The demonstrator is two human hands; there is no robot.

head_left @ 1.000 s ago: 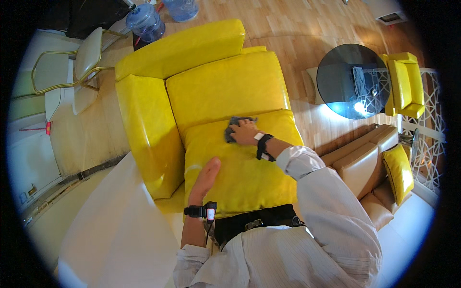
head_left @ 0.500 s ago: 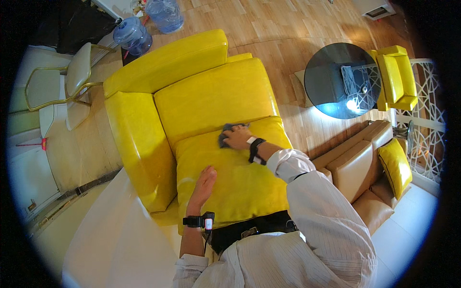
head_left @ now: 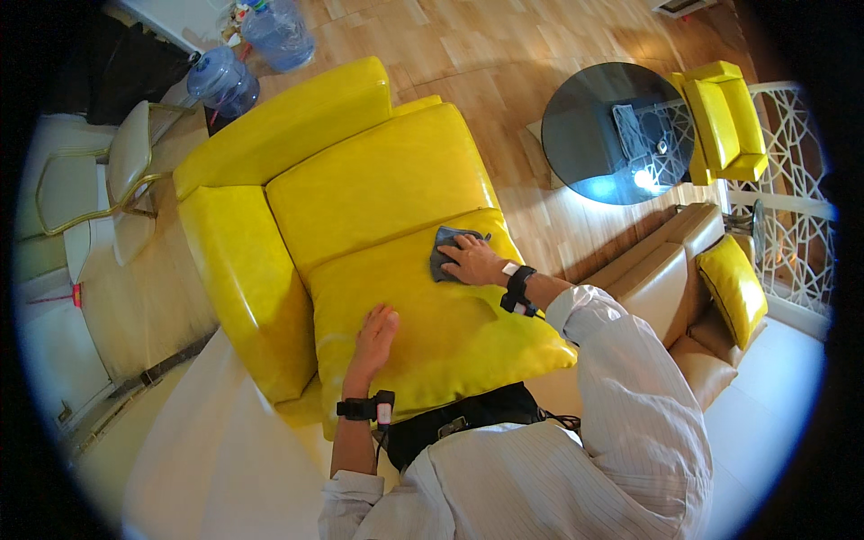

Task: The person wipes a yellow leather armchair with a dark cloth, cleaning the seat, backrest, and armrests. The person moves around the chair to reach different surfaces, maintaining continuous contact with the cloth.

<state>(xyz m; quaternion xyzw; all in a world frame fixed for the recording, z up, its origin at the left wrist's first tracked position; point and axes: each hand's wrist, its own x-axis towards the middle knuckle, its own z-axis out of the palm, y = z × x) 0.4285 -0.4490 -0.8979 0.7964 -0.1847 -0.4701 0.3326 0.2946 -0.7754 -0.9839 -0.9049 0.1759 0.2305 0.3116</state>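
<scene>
- A grey cloth (head_left: 447,250) was pressed flat on the yellow seat cushion (head_left: 432,333) near frame centre, under the right hand (head_left: 472,264), fingers spread over it.
- The left hand (head_left: 374,335) was laid open on the cushion, lower left of the cloth, fingers together.
- A round dark table (head_left: 603,126) was seen at upper right.

We are stretching our right hand (head_left: 472,261) forward, palm down, fingers spread; our left hand (head_left: 376,331) is lying flat, fingers together.

Two blue-tinted water jugs (head_left: 252,56) at 11 o'clock, round, clear plastic, side by side. Possibly small colourful packs (head_left: 241,11) just behind them, too blurry. No screens, signs.
</scene>
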